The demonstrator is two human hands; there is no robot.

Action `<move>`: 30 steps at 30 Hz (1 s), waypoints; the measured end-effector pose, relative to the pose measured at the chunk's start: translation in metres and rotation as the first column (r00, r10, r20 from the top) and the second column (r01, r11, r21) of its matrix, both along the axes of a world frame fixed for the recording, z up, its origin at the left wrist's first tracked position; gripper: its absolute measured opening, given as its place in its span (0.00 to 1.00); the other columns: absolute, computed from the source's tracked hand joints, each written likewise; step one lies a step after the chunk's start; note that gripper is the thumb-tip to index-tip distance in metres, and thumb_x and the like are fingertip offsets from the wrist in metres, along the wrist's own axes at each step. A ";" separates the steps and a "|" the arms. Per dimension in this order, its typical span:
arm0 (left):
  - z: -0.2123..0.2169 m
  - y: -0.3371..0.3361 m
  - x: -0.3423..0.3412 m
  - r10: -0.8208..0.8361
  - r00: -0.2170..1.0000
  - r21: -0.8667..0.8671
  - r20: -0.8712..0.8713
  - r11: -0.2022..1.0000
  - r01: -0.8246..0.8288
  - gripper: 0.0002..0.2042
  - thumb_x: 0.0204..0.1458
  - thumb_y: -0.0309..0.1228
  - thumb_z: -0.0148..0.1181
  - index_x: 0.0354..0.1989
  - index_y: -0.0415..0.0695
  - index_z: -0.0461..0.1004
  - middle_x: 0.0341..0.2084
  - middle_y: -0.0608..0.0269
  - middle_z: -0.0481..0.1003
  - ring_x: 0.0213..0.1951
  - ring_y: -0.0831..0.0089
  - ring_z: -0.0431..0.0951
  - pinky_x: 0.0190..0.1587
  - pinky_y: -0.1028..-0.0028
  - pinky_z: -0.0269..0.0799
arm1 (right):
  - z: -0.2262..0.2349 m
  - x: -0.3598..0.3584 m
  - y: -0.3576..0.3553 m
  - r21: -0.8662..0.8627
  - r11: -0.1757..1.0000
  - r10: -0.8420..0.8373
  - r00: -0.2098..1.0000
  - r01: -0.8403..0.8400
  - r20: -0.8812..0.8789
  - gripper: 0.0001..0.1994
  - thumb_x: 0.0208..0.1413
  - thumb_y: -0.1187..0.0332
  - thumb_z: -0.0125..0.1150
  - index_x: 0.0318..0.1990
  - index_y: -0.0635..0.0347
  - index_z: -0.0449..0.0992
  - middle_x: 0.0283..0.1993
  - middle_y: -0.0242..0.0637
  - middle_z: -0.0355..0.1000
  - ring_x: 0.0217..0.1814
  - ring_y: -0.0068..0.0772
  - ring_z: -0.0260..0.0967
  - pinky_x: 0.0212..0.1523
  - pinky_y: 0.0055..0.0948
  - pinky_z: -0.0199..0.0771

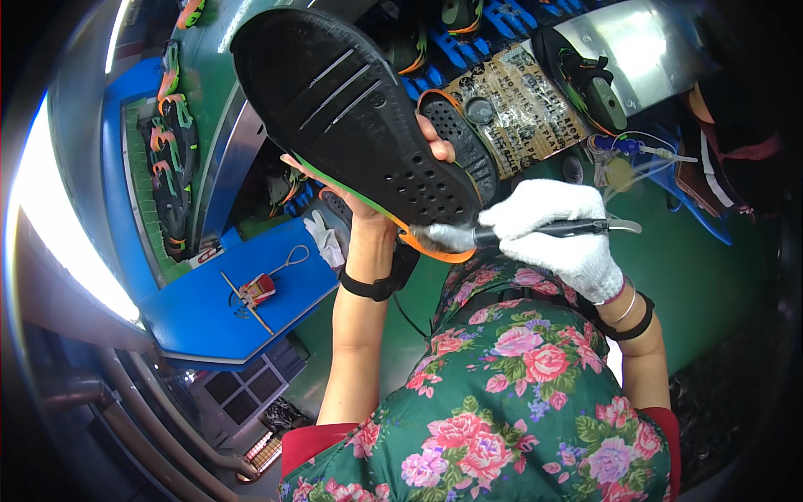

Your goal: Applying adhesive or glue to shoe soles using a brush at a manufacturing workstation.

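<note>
My bare left hand (pixel 368 197) holds up a shoe (pixel 351 117), black sole toward me, with a green and orange edge along its rim. Fingers wrap its underside and a thumb shows at the right edge. My right hand (pixel 556 234), in a white knit glove, grips a dark-handled brush (pixel 535 230). The brush's pale bristles touch the shoe's lower edge near the heel. Both wrists wear black bands. A green floral apron covers my lap below the hands.
A second black and orange sole (pixel 460 134) lies behind the held shoe. A patterned sheet (pixel 519 100) and another shoe (pixel 585 75) lie on the bench at upper right. A blue tray (pixel 242 293) with a small red tool stands left. Shoes hang on a rack (pixel 171 159) at far left.
</note>
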State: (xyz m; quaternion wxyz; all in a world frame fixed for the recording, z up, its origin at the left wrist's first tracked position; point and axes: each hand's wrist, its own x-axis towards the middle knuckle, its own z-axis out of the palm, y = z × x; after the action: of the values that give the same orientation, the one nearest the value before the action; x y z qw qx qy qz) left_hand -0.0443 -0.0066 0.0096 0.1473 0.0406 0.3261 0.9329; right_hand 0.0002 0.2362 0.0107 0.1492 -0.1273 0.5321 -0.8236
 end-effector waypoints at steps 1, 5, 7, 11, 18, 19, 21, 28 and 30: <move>-0.002 0.002 0.001 -0.002 0.996 0.120 0.087 0.993 -0.008 0.60 0.37 0.87 0.43 0.60 0.37 0.67 0.44 0.44 0.76 0.41 0.51 0.79 0.46 0.54 0.76 | -0.001 0.000 0.001 0.067 0.997 -0.035 0.995 0.042 -0.097 0.08 0.43 0.81 0.73 0.33 0.64 0.85 0.39 0.46 0.83 0.40 0.38 0.81 0.42 0.34 0.80; 0.004 0.002 0.002 -0.040 0.999 -0.021 -0.001 0.999 0.040 0.44 0.55 0.73 0.52 0.55 0.36 0.71 0.44 0.47 0.75 0.41 0.58 0.79 0.48 0.57 0.75 | -0.004 0.002 -0.002 0.201 0.962 -0.050 0.842 0.186 -0.538 0.12 0.46 0.79 0.74 0.40 0.61 0.85 0.38 0.42 0.83 0.36 0.42 0.81 0.38 0.35 0.80; 0.008 -0.001 0.000 -0.069 0.998 -0.022 -0.006 0.997 0.069 0.43 0.56 0.71 0.53 0.55 0.35 0.71 0.44 0.47 0.75 0.41 0.58 0.80 0.48 0.56 0.75 | -0.001 0.004 -0.004 0.199 0.960 -0.056 0.830 0.197 -0.555 0.13 0.45 0.78 0.75 0.40 0.61 0.84 0.38 0.42 0.83 0.37 0.42 0.81 0.38 0.35 0.80; 0.016 0.004 -0.001 -0.127 0.991 -0.024 -0.046 0.992 0.126 0.40 0.58 0.67 0.54 0.55 0.34 0.71 0.44 0.48 0.75 0.41 0.58 0.80 0.47 0.57 0.76 | -0.002 0.005 -0.005 0.174 0.972 -0.035 0.828 0.159 -0.559 0.13 0.44 0.78 0.76 0.40 0.61 0.85 0.39 0.40 0.83 0.37 0.41 0.80 0.38 0.36 0.80; 0.015 -0.002 0.001 -0.118 0.990 -0.108 -0.077 0.988 0.109 0.34 0.59 0.58 0.60 0.48 0.31 0.74 0.37 0.50 0.77 0.37 0.59 0.81 0.45 0.59 0.76 | -0.002 0.013 -0.007 0.143 0.981 -0.052 0.890 0.130 -0.454 0.11 0.45 0.78 0.76 0.38 0.60 0.85 0.39 0.40 0.84 0.38 0.39 0.81 0.39 0.35 0.81; 0.007 -0.009 0.002 -0.163 0.985 -0.021 -0.065 0.987 0.162 0.49 0.46 0.74 0.51 0.54 0.31 0.70 0.41 0.46 0.76 0.40 0.54 0.80 0.47 0.57 0.77 | -0.002 0.014 -0.007 0.134 0.982 -0.056 0.890 0.130 -0.452 0.10 0.44 0.79 0.76 0.36 0.59 0.86 0.39 0.41 0.83 0.37 0.39 0.81 0.39 0.34 0.80; 0.007 -0.010 0.000 -0.213 0.976 0.073 -0.054 0.974 0.217 0.66 0.34 0.90 0.42 0.60 0.31 0.66 0.44 0.42 0.75 0.44 0.50 0.79 0.49 0.55 0.77 | 0.002 0.015 -0.006 0.113 0.987 -0.053 0.887 0.117 -0.458 0.10 0.42 0.80 0.76 0.34 0.58 0.86 0.38 0.42 0.84 0.38 0.39 0.81 0.39 0.35 0.79; 0.025 -0.002 0.001 -0.184 0.982 -0.198 -0.038 0.965 0.173 0.41 0.56 0.65 0.57 0.50 0.29 0.71 0.38 0.47 0.76 0.38 0.57 0.79 0.46 0.60 0.74 | 0.003 0.016 -0.006 0.130 0.986 -0.012 0.810 0.109 -0.587 0.15 0.43 0.77 0.76 0.41 0.53 0.87 0.42 0.38 0.84 0.37 0.39 0.80 0.38 0.34 0.80; 0.024 -0.001 0.000 -0.198 0.978 -0.194 -0.066 0.964 0.182 0.43 0.56 0.68 0.55 0.52 0.28 0.70 0.40 0.46 0.76 0.39 0.57 0.78 0.47 0.59 0.73 | -0.001 0.017 -0.008 0.131 0.986 -0.008 0.803 0.107 -0.596 0.16 0.43 0.76 0.76 0.43 0.51 0.87 0.43 0.38 0.84 0.38 0.39 0.80 0.37 0.34 0.80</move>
State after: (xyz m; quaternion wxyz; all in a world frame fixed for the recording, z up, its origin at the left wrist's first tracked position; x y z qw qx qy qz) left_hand -0.0444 -0.0073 0.0337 0.2253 0.0974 0.4129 0.8771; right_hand 0.0175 0.2281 0.0099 -0.0399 -0.3497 0.6193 -0.7019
